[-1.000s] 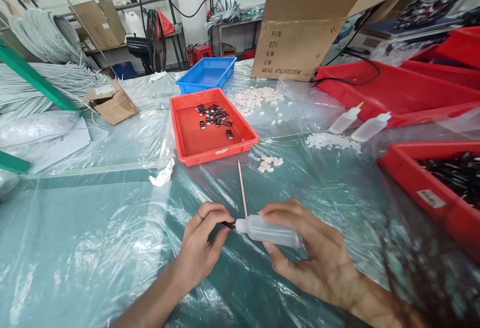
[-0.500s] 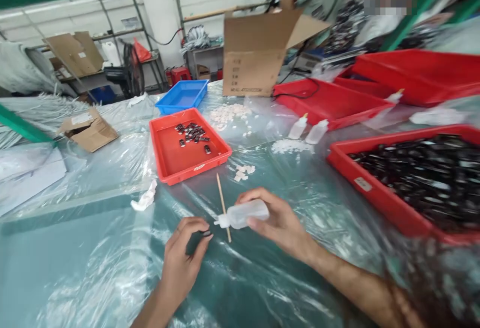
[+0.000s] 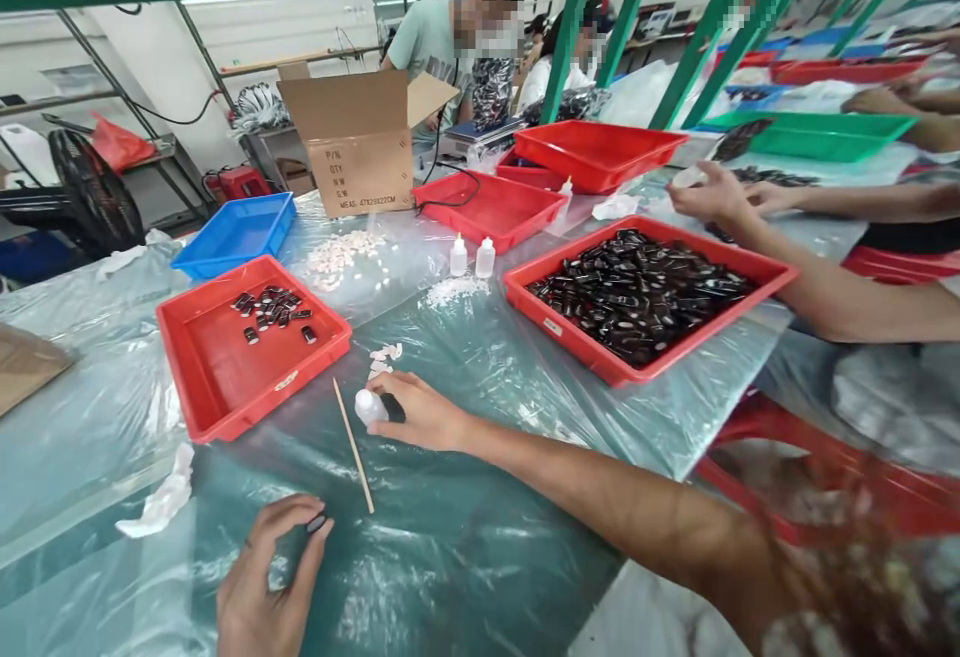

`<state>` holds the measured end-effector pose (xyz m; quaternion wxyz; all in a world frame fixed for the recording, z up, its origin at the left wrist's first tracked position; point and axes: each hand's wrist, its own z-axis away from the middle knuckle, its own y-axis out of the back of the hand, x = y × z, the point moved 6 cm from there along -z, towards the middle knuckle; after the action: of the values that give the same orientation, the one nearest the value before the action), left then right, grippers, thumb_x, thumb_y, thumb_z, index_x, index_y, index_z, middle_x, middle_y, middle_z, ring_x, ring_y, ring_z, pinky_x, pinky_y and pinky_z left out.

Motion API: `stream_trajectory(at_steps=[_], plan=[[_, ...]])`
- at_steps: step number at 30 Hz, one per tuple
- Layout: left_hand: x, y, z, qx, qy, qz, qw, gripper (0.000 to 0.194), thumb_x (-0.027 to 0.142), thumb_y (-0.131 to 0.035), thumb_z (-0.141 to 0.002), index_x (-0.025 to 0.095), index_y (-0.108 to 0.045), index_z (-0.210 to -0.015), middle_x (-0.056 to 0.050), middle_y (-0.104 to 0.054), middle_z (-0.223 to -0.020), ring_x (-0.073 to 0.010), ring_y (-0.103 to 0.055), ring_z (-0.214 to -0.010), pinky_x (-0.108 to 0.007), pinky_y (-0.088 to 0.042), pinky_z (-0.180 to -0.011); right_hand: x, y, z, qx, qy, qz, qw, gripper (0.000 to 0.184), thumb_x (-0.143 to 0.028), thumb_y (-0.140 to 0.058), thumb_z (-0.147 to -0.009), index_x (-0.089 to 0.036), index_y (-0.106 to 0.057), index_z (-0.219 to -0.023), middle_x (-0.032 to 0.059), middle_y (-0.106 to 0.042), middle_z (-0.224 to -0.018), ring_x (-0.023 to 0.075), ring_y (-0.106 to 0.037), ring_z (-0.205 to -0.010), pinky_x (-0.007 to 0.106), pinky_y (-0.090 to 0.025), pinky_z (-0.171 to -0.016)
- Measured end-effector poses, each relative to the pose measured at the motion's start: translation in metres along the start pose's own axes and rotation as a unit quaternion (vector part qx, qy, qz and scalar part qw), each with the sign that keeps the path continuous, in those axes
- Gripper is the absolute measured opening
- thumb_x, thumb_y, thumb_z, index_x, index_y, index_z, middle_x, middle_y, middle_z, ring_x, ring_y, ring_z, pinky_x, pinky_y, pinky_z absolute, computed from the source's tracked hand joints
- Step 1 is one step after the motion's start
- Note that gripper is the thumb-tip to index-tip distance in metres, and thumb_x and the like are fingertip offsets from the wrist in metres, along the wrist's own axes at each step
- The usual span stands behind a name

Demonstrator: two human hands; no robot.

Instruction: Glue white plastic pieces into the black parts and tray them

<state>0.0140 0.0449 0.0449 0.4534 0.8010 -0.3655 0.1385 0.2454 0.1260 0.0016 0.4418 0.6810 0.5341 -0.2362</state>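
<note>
We pinch a small black piece (image 3: pixel 316 524) between the tips of the thumb and a finger of our left hand (image 3: pixel 259 592), to the left of the near end of the wooden stick (image 3: pixel 353 447) on the bench (image 3: pixel 465 547). Just right of the stick's far half, our right hand (image 3: pixel 424 417) grasps a whitish bottle (image 3: pixel 368 408), held at its fingertips; whether the bottle touches the bench, we cannot tell. Left of the stick sits a red tray (image 3: pixel 204 362) with more black pieces (image 3: pixel 274 308).
</note>
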Motion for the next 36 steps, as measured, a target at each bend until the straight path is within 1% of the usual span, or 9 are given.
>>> stream_trajectory(at_steps=[3, 6, 10, 15, 20, 24, 29, 32, 36], plan=[[-0.005, -0.004, 0.004, -0.037, 0.015, -0.013, 0.999, 0.033, 0.062, -0.054, -0.081, 0.031, -0.061, -0.089, 0.003, -0.072, -0.085, -0.0192, -0.073, -0.077, -0.03, -0.056, -0.073, 0.017, 0.018, -0.011, -0.014, 0.01, 0.003, 1.0, 0.042, -0.056, -0.077, -0.09, -0.026, -0.078, -0.119, 0.0028, -0.081, -0.121, 0.0211, -0.079, -0.115, 0.033, -0.066, -0.096], [-0.01, -0.008, 0.011, -0.06, 0.015, 0.008, 0.998, 0.029, 0.059, -0.052, -0.084, 0.033, -0.061, -0.092, 0.003, -0.073, -0.086, -0.02, -0.074, -0.078, -0.029, -0.057, -0.071, 0.05, 0.042, -0.022, 0.011, -0.021, 0.033, 0.999, 0.031, -0.038, -0.058, -0.105, -0.019, -0.076, -0.124, 0.0124, -0.076, -0.123, 0.0196, -0.075, -0.103, 0.038, -0.066, -0.092], [-0.015, -0.014, 0.02, -0.08, 0.016, 0.042, 0.996, 0.024, 0.055, -0.055, -0.085, 0.035, -0.063, -0.096, 0.003, -0.074, -0.088, -0.0197, -0.074, -0.067, -0.028, -0.059, -0.061, 0.079, 0.046, -0.026, -0.011, -0.05, 0.085, 0.995, 0.024, -0.027, -0.061, -0.102, -0.02, -0.078, -0.117, 0.0131, -0.074, -0.122, 0.0194, -0.07, -0.088, 0.039, -0.063, -0.088], [-0.014, -0.02, 0.024, -0.094, 0.005, 0.076, 0.993, 0.023, 0.052, -0.058, -0.085, 0.033, -0.065, -0.095, 0.003, -0.074, -0.088, -0.0172, -0.072, -0.064, -0.026, -0.059, -0.062, 0.084, 0.037, -0.022, -0.021, -0.069, 0.112, 0.991, 0.013, -0.025, -0.062, -0.1, -0.022, -0.074, -0.097, 0.0102, -0.072, -0.111, 0.0217, -0.067, -0.095, 0.04, -0.059, -0.096], [-0.011, -0.02, 0.024, -0.106, 0.006, 0.082, 0.991, 0.022, 0.05, -0.059, -0.085, 0.031, -0.066, -0.094, 0.002, -0.074, -0.088, -0.0168, -0.073, -0.067, -0.025, -0.059, -0.061, 0.08, 0.049, -0.025, 0.029, -0.09, 0.089, 0.992, 0.018, -0.034, -0.06, -0.102, -0.021, -0.068, -0.093, 0.0083, -0.073, -0.097, 0.0194, -0.066, -0.082, 0.035, -0.058, -0.082], [-0.007, -0.017, 0.025, -0.117, 0.015, 0.088, 0.989, 0.018, 0.044, -0.059, -0.086, 0.031, -0.066, -0.096, 0.002, -0.074, -0.089, -0.0154, -0.072, -0.066, -0.022, -0.059, -0.06, 0.049, 0.054, -0.021, 0.063, -0.092, 0.034, 0.993, 0.026, -0.042, -0.062, -0.104, -0.017, -0.067, -0.101, 0.0038, -0.074, -0.088, 0.0146, -0.067, -0.076, 0.029, -0.056, -0.076], [-0.004, -0.018, 0.031, -0.147, 0.022, 0.119, 0.982, 0.013, 0.038, -0.063, -0.086, 0.03, -0.067, -0.097, 0.002, -0.074, -0.087, -0.013, -0.071, -0.061, -0.021, -0.058, -0.059, -0.036, 0.028, 0.008, 0.074, -0.031, -0.102, 0.992, 0.015, -0.034, -0.074, -0.102, -0.019, -0.071, -0.102, 0.0065, -0.079, -0.106, 0.0159, -0.077, -0.101, 0.028, -0.062, -0.09], [-0.005, -0.019, 0.035, -0.154, 0.03, 0.137, 0.978, 0.013, 0.034, -0.065, -0.087, 0.03, -0.066, -0.099, 0.002, -0.074, -0.087, -0.0111, -0.068, -0.055, -0.02, -0.056, -0.055, -0.08, 0.002, 0.031, 0.015, 0.027, -0.149, 0.988, 0.004, -0.02, -0.076, -0.1, -0.023, -0.077, -0.099, 0.0043, -0.082, -0.102, 0.016, -0.08, -0.095, 0.028, -0.065, -0.086], [-0.003, -0.016, 0.034, -0.139, 0.027, 0.151, 0.978, 0.016, 0.031, -0.069, -0.086, 0.03, -0.063, -0.1, 0.004, -0.072, -0.081, -0.0094, -0.063, -0.05, -0.02, -0.054, -0.051, -0.099, -0.021, 0.051, -0.061, 0.047, -0.136, 0.988, 0.012, -0.017, -0.074, -0.1, -0.027, -0.079, -0.105, 0.0024, -0.083, -0.099, 0.0155, -0.081, -0.086, 0.024, -0.067, -0.078]])
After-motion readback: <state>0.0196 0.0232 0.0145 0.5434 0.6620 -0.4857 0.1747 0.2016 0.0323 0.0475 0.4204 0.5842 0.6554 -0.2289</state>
